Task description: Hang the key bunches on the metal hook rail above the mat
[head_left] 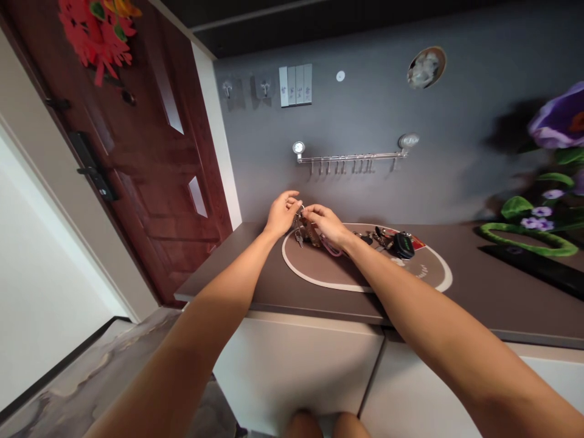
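Observation:
Both my hands meet over the far left part of an oval brown mat (337, 274) on a brown cabinet top. My left hand (281, 213) pinches the ring of a bunch of keys (302, 230), fingers closed. My right hand (326, 224) is closed on the same bunch from the right, with a pink cord (332, 250) hanging under its palm. The keys dangle just above the mat. More keys and a black car key fob (404, 244) lie on the mat to the right of my right wrist.
A metal hook rail (351, 158) is fixed to the grey wall above the mat, with two single hooks and a switch panel (295, 85) higher up. A dark red door (137, 146) stands at left. Purple flowers and a green tray (524, 238) sit at right.

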